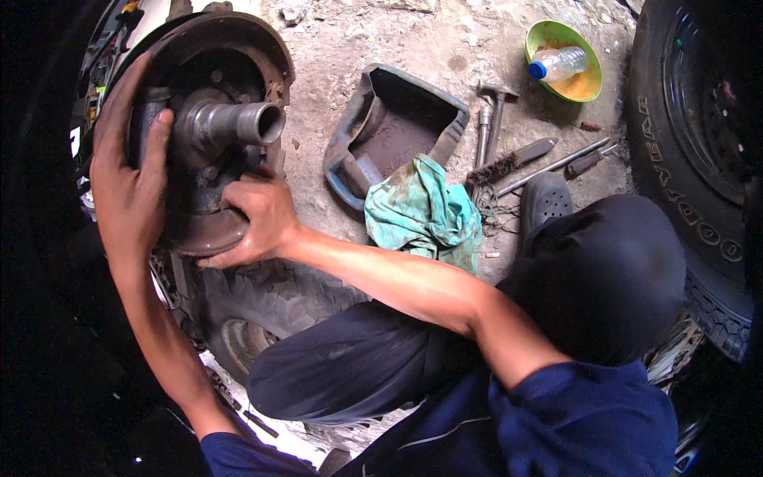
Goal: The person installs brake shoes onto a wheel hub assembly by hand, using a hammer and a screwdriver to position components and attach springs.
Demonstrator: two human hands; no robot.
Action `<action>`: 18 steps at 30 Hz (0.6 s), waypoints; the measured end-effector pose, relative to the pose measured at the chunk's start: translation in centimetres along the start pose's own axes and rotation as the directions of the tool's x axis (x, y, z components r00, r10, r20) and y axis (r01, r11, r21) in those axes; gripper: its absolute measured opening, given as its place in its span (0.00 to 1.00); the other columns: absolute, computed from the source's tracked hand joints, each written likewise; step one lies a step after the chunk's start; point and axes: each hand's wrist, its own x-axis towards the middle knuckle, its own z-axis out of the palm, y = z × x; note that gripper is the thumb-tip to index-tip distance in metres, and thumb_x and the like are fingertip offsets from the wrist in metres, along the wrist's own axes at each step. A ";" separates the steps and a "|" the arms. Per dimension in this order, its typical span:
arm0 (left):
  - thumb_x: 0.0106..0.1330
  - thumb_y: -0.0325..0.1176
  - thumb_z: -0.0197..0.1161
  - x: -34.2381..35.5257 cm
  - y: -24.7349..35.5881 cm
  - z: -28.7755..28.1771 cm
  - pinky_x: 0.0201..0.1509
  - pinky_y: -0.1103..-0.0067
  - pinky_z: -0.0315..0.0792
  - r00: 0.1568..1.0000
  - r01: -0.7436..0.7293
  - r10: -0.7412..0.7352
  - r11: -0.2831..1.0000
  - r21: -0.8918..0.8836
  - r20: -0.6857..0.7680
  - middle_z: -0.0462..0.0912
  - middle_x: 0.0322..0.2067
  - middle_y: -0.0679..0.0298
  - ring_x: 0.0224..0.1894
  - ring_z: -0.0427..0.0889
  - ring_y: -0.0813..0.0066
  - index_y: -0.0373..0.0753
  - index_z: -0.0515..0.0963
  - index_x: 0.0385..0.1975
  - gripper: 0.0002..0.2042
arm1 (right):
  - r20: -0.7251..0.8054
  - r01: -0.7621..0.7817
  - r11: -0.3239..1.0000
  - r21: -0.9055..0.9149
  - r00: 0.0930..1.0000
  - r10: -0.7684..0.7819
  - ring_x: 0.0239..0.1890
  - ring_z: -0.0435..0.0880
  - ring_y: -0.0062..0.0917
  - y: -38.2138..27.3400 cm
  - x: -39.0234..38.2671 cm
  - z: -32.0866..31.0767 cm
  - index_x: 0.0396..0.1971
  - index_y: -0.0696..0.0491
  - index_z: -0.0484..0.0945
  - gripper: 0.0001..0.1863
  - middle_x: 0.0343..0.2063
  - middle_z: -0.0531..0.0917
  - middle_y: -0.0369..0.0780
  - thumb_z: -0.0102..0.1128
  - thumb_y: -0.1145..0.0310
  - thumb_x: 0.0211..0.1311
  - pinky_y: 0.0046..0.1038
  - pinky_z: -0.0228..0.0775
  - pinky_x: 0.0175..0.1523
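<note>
A rough concrete floor (pixel 318 44) spans the scene between a black tyre (pixel 675 151) along the right side and a drum-brake assembly (pixel 200 97) at upper left, leaving bare room just right of the assembly's rim and along the top; a second tyre (pixel 278 294) and the worker's knees (pixel 318 370) crowd the area below. The assembly's hollow spindle (pixel 234 125) points to the worker's right, open mouth outward, its long axis running nearly straight across, left to right. The worker's left hand (pixel 131 187) lies along the assembly's left side, thumb well apart from the fingers; whether it grips cannot be told. The right hand (pixel 266 216) clasps the lower edge. A cut-open plastic container (pixel 347 119) sits near the middle, a stained turquoise cloth (pixel 421 207) overlapping its near edge. Farther right, a green bowl (pixel 574 87) cradles a blue-capped clear bottle (pixel 566 63); nearer the worker lie a hammer (pixel 498 113), a wire brush (pixel 513 161) and a screwdriver (pixel 584 164).
</note>
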 end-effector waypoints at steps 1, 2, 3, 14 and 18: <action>0.67 0.32 0.59 0.0 0.0 0.0 0.68 0.67 0.63 1.000 0.015 -0.015 1.000 -0.010 0.011 0.74 0.60 0.57 0.64 0.71 0.63 0.46 0.72 0.62 0.22 | 0.009 0.001 1.000 0.002 1.000 -0.001 0.22 0.78 0.36 0.0 -0.1 -0.1 0.16 0.53 0.74 0.34 0.18 0.77 0.40 0.80 0.40 0.19 0.34 0.69 0.32; 0.68 0.32 0.59 0.2 0.0 0.1 0.68 0.68 0.63 1.000 0.021 -0.020 0.997 -0.080 0.012 0.74 0.60 0.57 0.64 0.71 0.64 0.46 0.72 0.62 0.21 | 0.010 -0.012 1.000 0.010 1.000 0.012 0.23 0.78 0.36 0.1 -0.2 -0.1 0.16 0.53 0.74 0.34 0.18 0.77 0.40 0.79 0.40 0.18 0.35 0.69 0.32; 0.68 0.32 0.59 0.2 0.4 0.1 0.68 0.69 0.63 0.999 0.037 -0.036 0.997 -0.069 0.013 0.74 0.60 0.58 0.63 0.72 0.65 0.45 0.72 0.62 0.22 | 0.012 -0.025 1.000 0.019 1.000 0.025 0.23 0.78 0.37 0.1 -0.2 0.0 0.16 0.53 0.74 0.34 0.18 0.77 0.40 0.79 0.40 0.18 0.35 0.70 0.32; 0.68 0.29 0.59 0.6 0.4 -0.1 0.67 0.72 0.63 1.000 -0.005 0.006 0.998 -0.058 0.014 0.75 0.60 0.57 0.63 0.72 0.67 0.40 0.72 0.61 0.21 | 0.038 -0.061 0.998 0.004 0.997 0.061 0.23 0.78 0.37 -0.3 -0.1 -0.2 0.15 0.53 0.73 0.33 0.16 0.76 0.39 0.78 0.40 0.17 0.36 0.69 0.30; 0.67 0.28 0.59 0.3 0.0 0.0 0.67 0.73 0.63 1.000 -0.008 0.010 0.989 -0.149 0.007 0.76 0.59 0.56 0.62 0.73 0.67 0.39 0.72 0.61 0.21 | 0.017 -0.043 0.999 0.004 0.999 0.043 0.22 0.77 0.37 -0.1 -0.2 0.2 0.15 0.54 0.73 0.34 0.16 0.76 0.40 0.78 0.40 0.17 0.35 0.68 0.29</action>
